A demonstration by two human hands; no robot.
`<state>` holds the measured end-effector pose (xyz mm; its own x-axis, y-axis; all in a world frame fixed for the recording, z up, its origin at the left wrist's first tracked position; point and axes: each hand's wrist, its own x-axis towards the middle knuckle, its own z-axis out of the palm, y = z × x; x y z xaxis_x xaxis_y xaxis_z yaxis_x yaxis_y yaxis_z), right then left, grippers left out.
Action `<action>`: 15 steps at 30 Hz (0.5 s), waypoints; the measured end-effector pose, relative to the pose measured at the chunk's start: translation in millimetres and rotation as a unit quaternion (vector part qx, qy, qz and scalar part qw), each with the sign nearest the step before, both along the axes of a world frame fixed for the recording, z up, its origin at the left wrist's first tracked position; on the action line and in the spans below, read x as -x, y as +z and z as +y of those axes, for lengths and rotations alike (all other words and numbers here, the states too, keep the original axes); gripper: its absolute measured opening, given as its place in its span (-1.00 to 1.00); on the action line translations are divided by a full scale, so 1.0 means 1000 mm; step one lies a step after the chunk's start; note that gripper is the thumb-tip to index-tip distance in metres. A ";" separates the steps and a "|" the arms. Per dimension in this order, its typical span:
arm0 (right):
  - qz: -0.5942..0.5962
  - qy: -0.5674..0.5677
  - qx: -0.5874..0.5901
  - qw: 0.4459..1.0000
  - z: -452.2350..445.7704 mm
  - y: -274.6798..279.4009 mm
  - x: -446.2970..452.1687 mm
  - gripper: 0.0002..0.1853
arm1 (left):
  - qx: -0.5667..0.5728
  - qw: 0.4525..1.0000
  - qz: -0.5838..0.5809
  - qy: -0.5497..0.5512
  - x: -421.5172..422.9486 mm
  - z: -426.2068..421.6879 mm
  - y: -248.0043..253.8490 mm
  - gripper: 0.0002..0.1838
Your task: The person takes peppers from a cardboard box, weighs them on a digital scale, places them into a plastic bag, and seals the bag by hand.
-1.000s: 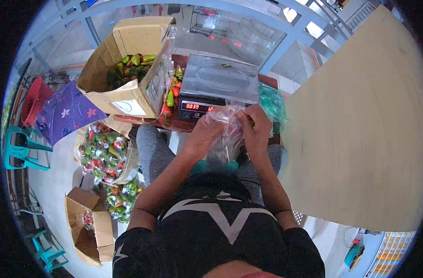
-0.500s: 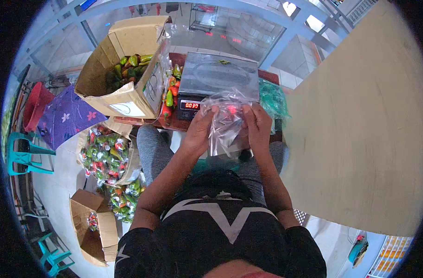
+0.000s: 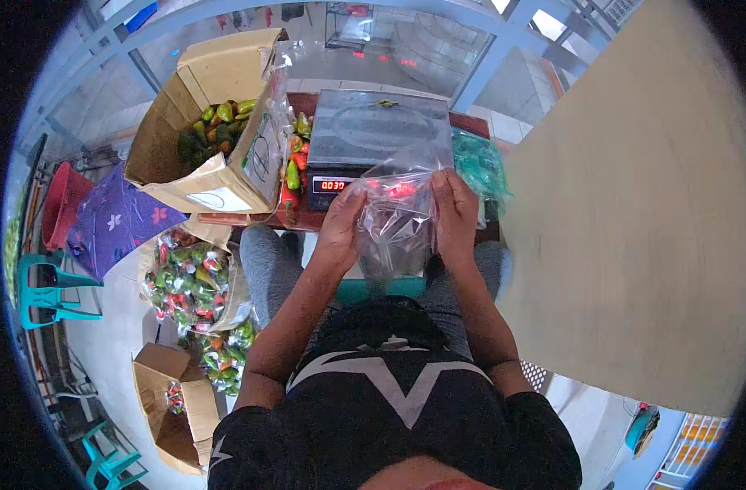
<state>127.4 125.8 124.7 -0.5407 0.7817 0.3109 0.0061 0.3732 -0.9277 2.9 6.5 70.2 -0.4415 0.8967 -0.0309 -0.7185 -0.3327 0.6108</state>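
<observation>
In the head view, the left hand (image 3: 340,224) and the right hand (image 3: 456,208) each pinched one side of a clear plastic bag (image 3: 393,237) between thumb and fingers, stretching its upper part between them. The bag hung over the lap, just in front of the digital weighing scale (image 3: 348,143), and its film overlapped part of the lit red display. No pepper showed inside it, so it appeared unfilled; whether its mouth was fully parted could not be told.

Only a small green scrap (image 3: 387,104) lay on the weighing platform. Loose red and green peppers (image 3: 293,175) lay along the scale's left side, and more green peppers (image 3: 226,114) sat unbagged in the tall cardboard box (image 3: 226,57). Judging by the many bagged peppers (image 3: 189,278) heaped at lower left, a good share was already packed, with more bagged bundles (image 3: 224,359) just below. The loose ones remained unpacked, and the held bag seemed at an early stage.
</observation>
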 end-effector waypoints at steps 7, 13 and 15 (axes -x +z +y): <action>-0.051 0.014 -0.033 0.998 -0.011 0.013 0.003 -0.82 | -0.031 0.998 0.003 -0.062 -0.001 0.000 0.032 -0.48; -0.111 0.014 -0.136 0.984 -0.001 0.014 0.000 -0.87 | -0.001 0.994 0.100 -0.051 -0.009 0.014 0.016 -0.56; -0.078 0.010 -0.160 0.984 0.001 0.011 0.001 -0.85 | -0.001 0.995 0.098 -0.025 -0.013 0.016 0.017 -0.59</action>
